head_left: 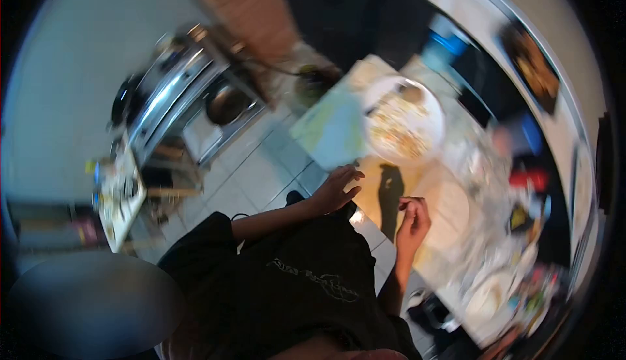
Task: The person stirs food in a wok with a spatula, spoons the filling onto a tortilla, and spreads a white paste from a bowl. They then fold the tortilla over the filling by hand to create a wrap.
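My left hand point(336, 189) is over the near edge of the table, its fingers spread and nothing visible in it. My right hand point(414, 222) hovers at the table's edge with fingers half curled, a gap between thumb and fingers, and no object showing in it. Beyond both hands, a large white plate point(435, 105) carries pale yellowish shredded or chopped food point(398, 128) and a small brownish round thing point(411, 92). A pale round disc point(447, 207) lies beside my right hand. A dark shadow falls between the hands. Motion blurs much of the view.
Crumpled clear plastic point(479, 171) and a white bowl point(489, 297) sit along the table's right side. Against the left wall stands a metal stove or rack point(169, 92) with a round pan point(227, 104). A small cluttered table point(124, 197) is lower left. Tiled floor point(251, 164) lies between.
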`<state>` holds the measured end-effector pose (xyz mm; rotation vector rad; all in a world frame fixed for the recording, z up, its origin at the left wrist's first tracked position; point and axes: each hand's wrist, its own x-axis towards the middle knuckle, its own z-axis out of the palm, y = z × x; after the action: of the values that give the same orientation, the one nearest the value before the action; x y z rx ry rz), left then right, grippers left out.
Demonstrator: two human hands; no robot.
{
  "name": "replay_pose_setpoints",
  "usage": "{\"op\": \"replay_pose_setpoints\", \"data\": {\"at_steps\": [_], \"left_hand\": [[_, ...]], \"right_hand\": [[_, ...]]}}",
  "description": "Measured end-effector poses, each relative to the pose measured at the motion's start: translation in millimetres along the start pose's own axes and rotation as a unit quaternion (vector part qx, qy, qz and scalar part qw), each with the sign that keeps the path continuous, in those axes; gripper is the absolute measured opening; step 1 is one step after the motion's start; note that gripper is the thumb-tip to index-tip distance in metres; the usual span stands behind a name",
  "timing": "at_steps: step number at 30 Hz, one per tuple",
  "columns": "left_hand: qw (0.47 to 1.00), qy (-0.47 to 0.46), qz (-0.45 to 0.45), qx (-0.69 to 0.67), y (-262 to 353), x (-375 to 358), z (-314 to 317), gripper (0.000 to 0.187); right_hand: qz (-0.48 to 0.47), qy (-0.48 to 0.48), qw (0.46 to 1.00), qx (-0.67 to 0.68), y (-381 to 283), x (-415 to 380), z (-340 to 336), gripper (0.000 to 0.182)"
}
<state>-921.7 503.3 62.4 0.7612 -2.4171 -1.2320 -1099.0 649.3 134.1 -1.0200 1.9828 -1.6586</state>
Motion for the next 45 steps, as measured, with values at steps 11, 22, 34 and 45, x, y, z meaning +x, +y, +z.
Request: {"op": "replay_pose_setpoints", "data": {"at_steps": [11,22,34,45], "left_hand": [[0.886,0.392,-0.229,-0.095,-64,-162,-176,0.020],[0.692,0.673,-0.251,-0.068,-147,-402,-394,0.020],[0.592,0.758,-0.269,-0.048,-261,-444,-568,0.021],[0.572,0.768,-0.288,0.008,-328,-435,-746,0.022]], "right_hand": [[-0.129,-0.448,0.881,0.074,-101,54,250,0.017],[-0.119,-0.557,0.809,0.144,-222,-19,578,0.018],[-0.193,-0.606,0.767,0.091,-280,36,846,0.018],[-0.291,-0.535,0.791,0.051,-368,104,1068,0.026]]}}
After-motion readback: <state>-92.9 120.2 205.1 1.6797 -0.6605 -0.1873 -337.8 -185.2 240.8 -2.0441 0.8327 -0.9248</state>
